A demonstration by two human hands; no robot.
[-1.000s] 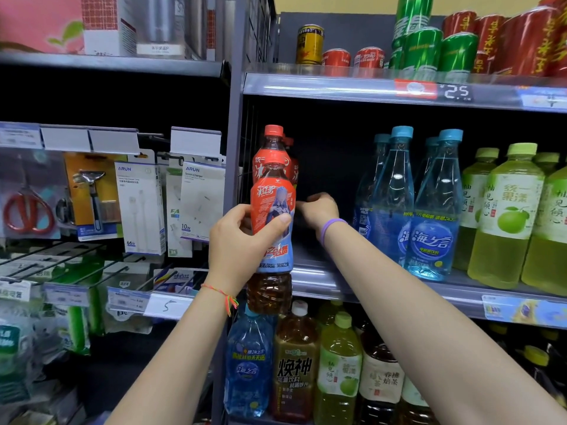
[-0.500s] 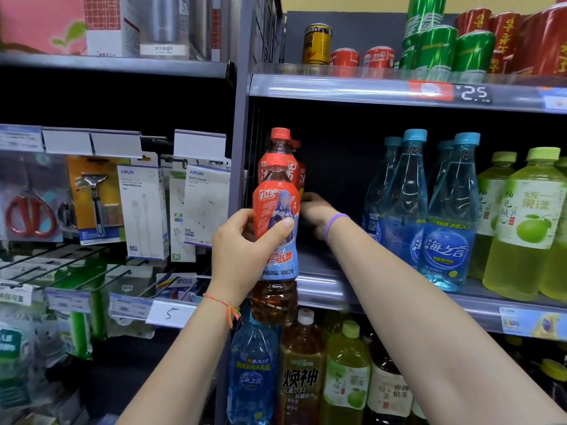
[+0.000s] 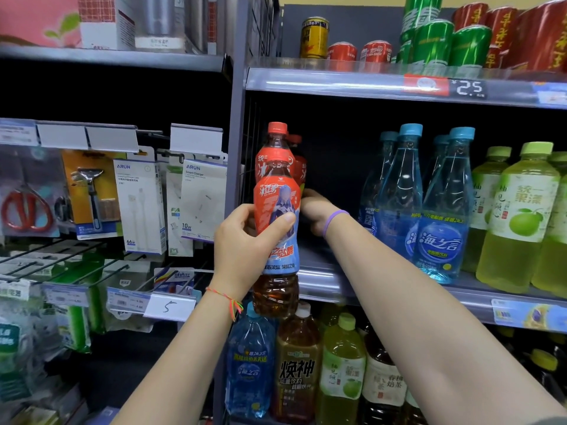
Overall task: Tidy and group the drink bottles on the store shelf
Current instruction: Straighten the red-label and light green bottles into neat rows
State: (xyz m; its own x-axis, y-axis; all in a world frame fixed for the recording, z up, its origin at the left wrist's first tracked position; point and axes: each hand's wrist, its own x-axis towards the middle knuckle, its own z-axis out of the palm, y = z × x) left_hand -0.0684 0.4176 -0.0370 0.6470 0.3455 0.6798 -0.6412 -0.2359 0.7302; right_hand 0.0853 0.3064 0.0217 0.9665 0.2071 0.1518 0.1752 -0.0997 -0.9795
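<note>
My left hand (image 3: 245,243) grips a brown tea bottle with a red and blue label (image 3: 277,228), held upright in front of the left end of the middle shelf (image 3: 383,291). Right behind it on that shelf stand two red-capped, red-labelled bottles (image 3: 277,139). My right hand (image 3: 317,211), with a purple band on the wrist, reaches in beside those bottles. Its fingers are hidden behind the held bottle. Further right on the shelf stand blue bottles (image 3: 441,210) and then green bottles (image 3: 521,222).
Cans (image 3: 435,41) line the top shelf above a 2.5 price tag. The lower shelf holds mixed blue, brown and green bottles (image 3: 299,372). Left of the grey upright post (image 3: 236,148) hang chargers, scissors and a razor on pegs.
Both hands and the held bottle keep almost the same places; only my view has shifted slightly.
</note>
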